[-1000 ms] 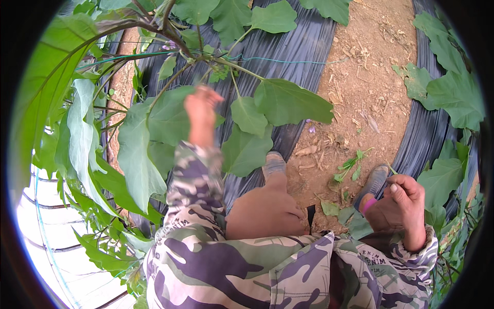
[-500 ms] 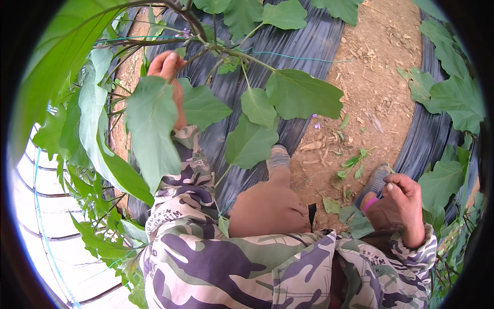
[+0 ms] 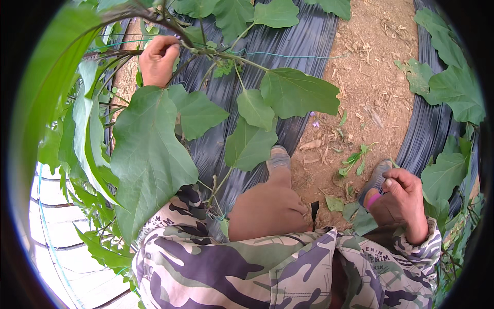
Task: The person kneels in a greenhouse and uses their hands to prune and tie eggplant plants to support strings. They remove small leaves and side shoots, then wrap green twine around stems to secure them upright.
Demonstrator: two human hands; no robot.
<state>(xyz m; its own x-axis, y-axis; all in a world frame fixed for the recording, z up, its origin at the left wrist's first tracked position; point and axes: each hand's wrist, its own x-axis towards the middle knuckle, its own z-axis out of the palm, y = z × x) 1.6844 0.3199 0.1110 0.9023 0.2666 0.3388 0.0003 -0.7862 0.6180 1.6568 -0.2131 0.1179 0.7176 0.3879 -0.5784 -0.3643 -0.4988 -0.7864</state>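
My left hand (image 3: 158, 64) is up at the top left among the branches of a broad-leaved plant with purple flowers. Its fingers are curled together beside the brown main stem (image 3: 172, 30); whatever they grip is hidden. Just below the wrist hangs a large green leaf (image 3: 149, 154), which covers my forearm. At the right, my right hand (image 3: 406, 201) is closed above my knee, thumb against the fingers. From its fingertips sticks a thin green sprig (image 3: 394, 164). Several more leaves (image 3: 298, 91) spread from the side branch between my hands.
Black plastic mulch (image 3: 288, 44) covers the bed under the plant. A bare soil path (image 3: 365, 77) with dry litter and a picked green shoot (image 3: 356, 159) runs beside it. A teal string (image 3: 288, 54) crosses the stems. More leafy plants (image 3: 458, 87) line the right.
My left hand has moved up and slightly left along the branches, its fingers more curled now. The large leaf has swung lower over my sleeve. My right hand has barely shifted.
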